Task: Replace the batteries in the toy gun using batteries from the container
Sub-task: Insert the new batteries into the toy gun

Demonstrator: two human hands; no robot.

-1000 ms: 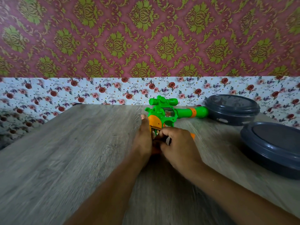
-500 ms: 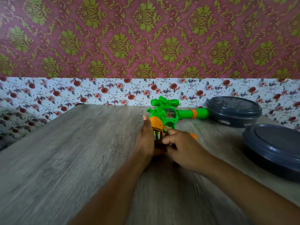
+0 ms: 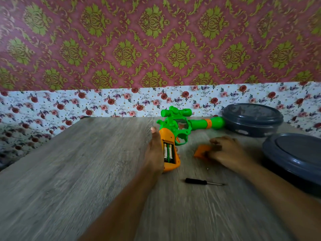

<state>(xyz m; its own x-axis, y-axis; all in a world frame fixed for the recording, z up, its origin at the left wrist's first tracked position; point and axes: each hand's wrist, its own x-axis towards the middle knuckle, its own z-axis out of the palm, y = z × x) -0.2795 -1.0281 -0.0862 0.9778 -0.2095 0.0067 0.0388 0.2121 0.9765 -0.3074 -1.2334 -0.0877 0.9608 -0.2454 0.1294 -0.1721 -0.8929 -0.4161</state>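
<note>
Half a second ago both our hands crowded the toy gun's [image 3: 175, 126] orange handle; now our right hand [image 3: 227, 151] has drawn away to the right of the gun, its grip pinching the flat orange battery cover [image 3: 201, 152] on the wood-grain table [image 3: 69, 171]. With the cover gone, two cylindrical batteries [image 3: 168, 153] show side by side in the open handle, and a slim black-handled screwdriver [image 3: 203, 182] shows just nearer us than the gun. Our left hand [image 3: 154, 153] lies along the handle's left side, grip straight against the glossy plastic, while the green barrel's tip touches the farther of two round, dark grey containers [image 3: 251, 119], the nearer container [image 3: 295, 157] sitting right of the gun.
</note>
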